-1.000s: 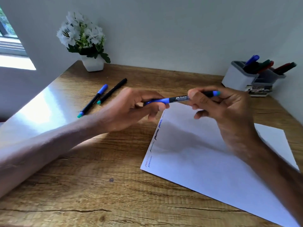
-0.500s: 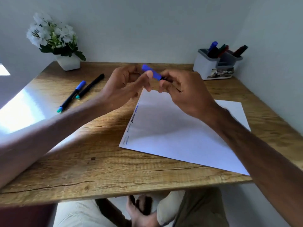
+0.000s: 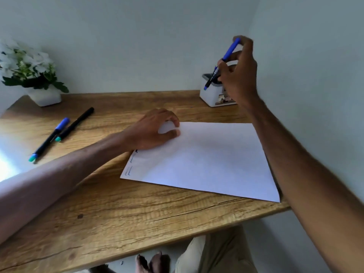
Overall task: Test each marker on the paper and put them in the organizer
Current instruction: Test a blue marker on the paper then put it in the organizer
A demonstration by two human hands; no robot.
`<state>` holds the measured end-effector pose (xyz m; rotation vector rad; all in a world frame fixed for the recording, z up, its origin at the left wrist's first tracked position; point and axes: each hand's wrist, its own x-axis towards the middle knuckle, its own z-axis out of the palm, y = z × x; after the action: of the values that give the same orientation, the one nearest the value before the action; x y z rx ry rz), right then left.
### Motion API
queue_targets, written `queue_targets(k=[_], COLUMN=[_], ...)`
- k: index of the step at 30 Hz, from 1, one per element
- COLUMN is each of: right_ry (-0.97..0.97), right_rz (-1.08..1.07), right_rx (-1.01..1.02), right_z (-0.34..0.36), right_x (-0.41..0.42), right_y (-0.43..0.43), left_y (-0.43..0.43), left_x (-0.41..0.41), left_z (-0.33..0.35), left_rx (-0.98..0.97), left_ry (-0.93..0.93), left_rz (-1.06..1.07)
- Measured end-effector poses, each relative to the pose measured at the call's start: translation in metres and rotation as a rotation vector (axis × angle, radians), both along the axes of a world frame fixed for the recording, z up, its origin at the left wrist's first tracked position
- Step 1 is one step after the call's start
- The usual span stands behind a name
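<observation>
My right hand (image 3: 239, 75) grips a blue-capped marker (image 3: 229, 51), held tilted, cap up, its lower end in front of the white organizer (image 3: 210, 96) at the desk's back right corner. The hand hides most of the organizer and what stands in it. My left hand (image 3: 153, 131) rests on the top left corner of the white paper (image 3: 206, 160), fingers curled, holding nothing. Short test scribbles (image 3: 129, 171) run along the paper's left edge. Two more markers lie on the desk to the left: one with a blue cap (image 3: 49, 139) and a black one (image 3: 75, 124).
A white pot of white flowers (image 3: 29, 75) stands at the desk's back left. Walls close in behind and on the right. The wooden desk's (image 3: 137, 209) front edge runs below the paper; my legs and bare feet show beneath it.
My right hand has carried the blue marker up and right from over the paper to the organizer. My left hand has let go of it and dropped onto the paper's corner.
</observation>
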<state>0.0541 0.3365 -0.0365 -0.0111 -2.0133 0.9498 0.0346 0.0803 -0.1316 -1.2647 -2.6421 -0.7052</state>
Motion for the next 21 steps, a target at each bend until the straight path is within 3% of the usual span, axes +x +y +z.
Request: queue_targets(k=[6,21], right_ry=[0.120,0.439], right_rz=[-0.097,-0.026], right_rx=[0.015,0.015], right_z=[0.008,0.000], right_x=[-0.023,-0.015], right_y=[0.028,0.030], left_y=[0.004,0.002], left_x=[-0.002,-0.004], left_z=[-0.009,-0.013], left_rx=[0.035,0.082], left_ry=[0.008,0.062], left_rz=[-0.004,-0.016])
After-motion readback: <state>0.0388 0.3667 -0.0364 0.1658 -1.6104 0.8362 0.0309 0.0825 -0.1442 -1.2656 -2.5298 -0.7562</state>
